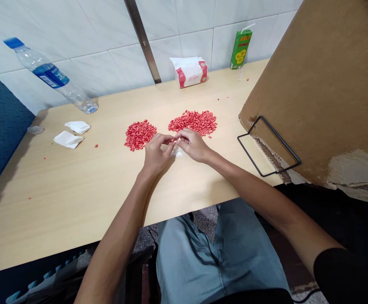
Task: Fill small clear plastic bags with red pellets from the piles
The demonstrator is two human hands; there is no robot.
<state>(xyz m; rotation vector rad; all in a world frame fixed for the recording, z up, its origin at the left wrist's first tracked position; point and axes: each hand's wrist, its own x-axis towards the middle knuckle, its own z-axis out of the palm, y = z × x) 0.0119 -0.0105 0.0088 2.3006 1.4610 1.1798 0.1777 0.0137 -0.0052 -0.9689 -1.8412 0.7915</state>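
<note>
L hand (pixel 157 153) & R hand (pixel 192 145) curled, tips nr small clear plastic bag (pixel 178 152): R pinches it, L grip can't tell. Red cylindrical pellets (pixel 199 122), 2 piles, just beyond; pale wood-look tabletop (pixel 85 190) open twd front edge.

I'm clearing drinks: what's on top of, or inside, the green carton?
A white straw pokes from atop the green drink carton; its opaque sides hide any contents.

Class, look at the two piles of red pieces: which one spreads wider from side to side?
The right-hand pile, nearer the tissue pack, spreads wider; the left-hand pile is rounder and more compact.
</note>
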